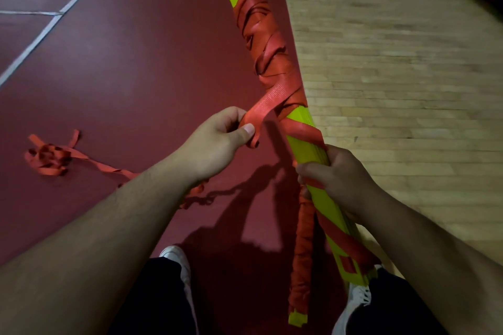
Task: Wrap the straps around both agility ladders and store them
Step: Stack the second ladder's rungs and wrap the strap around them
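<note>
My left hand (217, 136) sits mid-frame, thumb and curled fingers pinching the red strap (272, 98) just where it leaves the ladder (302, 147). It draws the strap out to the left so the next turn goes on taut. My right hand (334, 174), lower right of centre, is closed round the green rung stack below the wound part. It holds the stack steady and angled toward the top of the frame, so the strap has room to pass around it.

The upper half is already bound in crossing turns; bare green shows near my grip. The slack (47, 158) trails behind my left forearm to a loose heap on the red floor (122, 62) at the left edge, so plenty remains to wind.

Beneath the right hand hangs what I take to be the second ladder (302, 247), fully wrapped, though shadow makes that hard to confirm. I judge this wrap about half done.
</note>
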